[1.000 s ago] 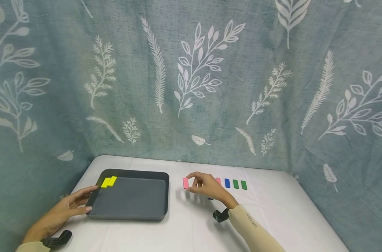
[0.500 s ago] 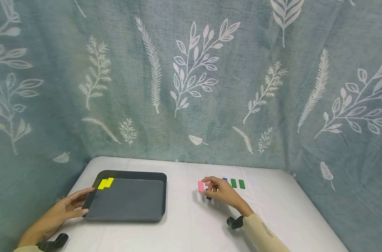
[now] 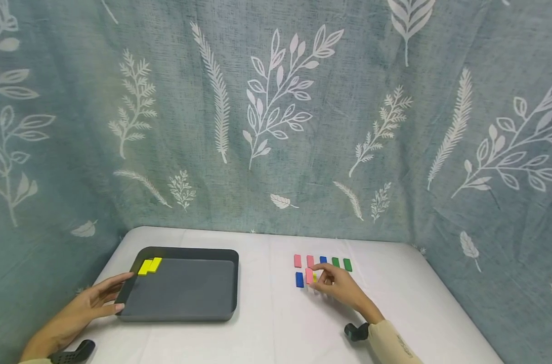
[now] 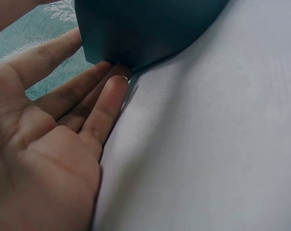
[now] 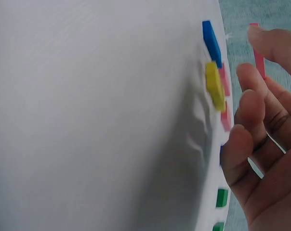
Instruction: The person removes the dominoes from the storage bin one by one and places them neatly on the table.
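Observation:
My right hand [image 3: 338, 287] pinches a pink block [image 3: 309, 276] upright between thumb and fingertips, above the table and overlapping a yellow block [image 3: 314, 277] in the head view. In the right wrist view, the held block shows as a thin strip behind the thumb. A blue block [image 3: 299, 279] lies just left of it. Behind lies a row of two pink blocks [image 3: 297, 261], a blue block [image 3: 323, 260] and two green blocks [image 3: 347, 265]. My left hand [image 3: 91, 301] touches the left side of a dark grey tray [image 3: 189, 293] with extended fingers.
Two yellow blocks [image 3: 145, 267] lie overlapping in the tray's back left corner. A white cloth [image 3: 266, 313] covers the table. Patterned teal curtains [image 3: 230, 202] hang close behind the table and at both sides.
My right hand has moved right with the pink block, from the gap beside the tray to over the yellow block, uncovering the two pink blocks behind. The left hand stays at the tray.

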`<state>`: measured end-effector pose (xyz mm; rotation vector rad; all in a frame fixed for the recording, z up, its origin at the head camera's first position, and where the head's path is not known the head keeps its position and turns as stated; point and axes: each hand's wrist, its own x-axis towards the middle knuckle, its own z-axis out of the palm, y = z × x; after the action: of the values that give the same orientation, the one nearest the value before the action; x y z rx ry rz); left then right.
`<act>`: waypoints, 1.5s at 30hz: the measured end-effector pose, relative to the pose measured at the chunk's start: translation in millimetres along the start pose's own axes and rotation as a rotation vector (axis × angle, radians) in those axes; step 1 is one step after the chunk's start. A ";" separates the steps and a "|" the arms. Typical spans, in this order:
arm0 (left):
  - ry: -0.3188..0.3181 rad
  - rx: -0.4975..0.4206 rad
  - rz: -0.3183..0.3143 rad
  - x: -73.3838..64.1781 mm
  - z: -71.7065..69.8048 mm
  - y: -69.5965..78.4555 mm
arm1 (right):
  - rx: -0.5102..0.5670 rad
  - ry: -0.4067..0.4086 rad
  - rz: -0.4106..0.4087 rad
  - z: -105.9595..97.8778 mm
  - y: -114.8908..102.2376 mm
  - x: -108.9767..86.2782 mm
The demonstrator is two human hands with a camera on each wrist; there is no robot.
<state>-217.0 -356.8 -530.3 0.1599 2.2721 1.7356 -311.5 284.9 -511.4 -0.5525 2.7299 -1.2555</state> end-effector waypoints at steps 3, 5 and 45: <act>0.002 0.003 0.003 0.0 -0.5 -1.3 | -0.005 0.003 0.020 -3.8 6.1 -4.5; 0.004 0.010 0.009 -0.6 -1.2 -2.7 | -0.012 0.008 0.044 -6.3 10.3 -7.2; 0.004 -0.002 0.012 1.5 -2.0 -0.3 | -0.125 -0.015 0.151 -28.1 34.2 -15.9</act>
<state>-219.0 -358.3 -530.3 0.1703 2.2762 1.7460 -312.7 331.2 -519.6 -0.3566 2.7918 -1.0479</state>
